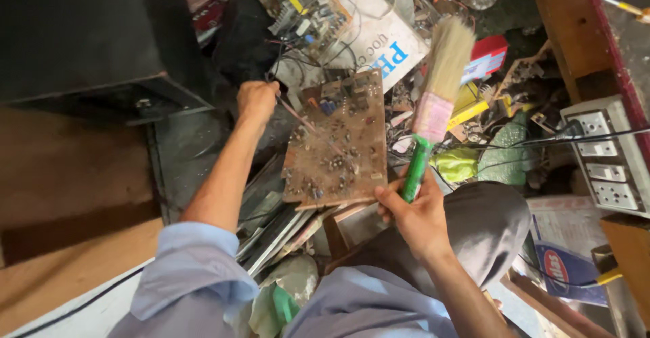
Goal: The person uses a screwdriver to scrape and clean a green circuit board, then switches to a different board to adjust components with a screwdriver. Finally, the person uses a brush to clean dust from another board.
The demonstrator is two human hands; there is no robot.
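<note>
Your right hand [414, 209] has its fingers [387, 196] closed around the green handle of a flat paintbrush with pale bristles and a pink band [433, 101], held upright with the bristles raised just above and to the right of the board, not touching it. Your left hand [256, 99] is a closed fist gripping a thin reddish rod [308, 127], which slants down across the brown rectangular circuit board studded with small components [337, 138]. The board sits tilted between your 2 hands, its lower edge resting on a stack of flat panels and scrap near your knee. It looks dusty and brown all over, with grime still lying among the components, so I'd judge the brushing is at an early stage and most of the surface is left to do. Around it lie tangled wires, a white printed bag [379, 33] and a white socket strip [606, 155].
</note>
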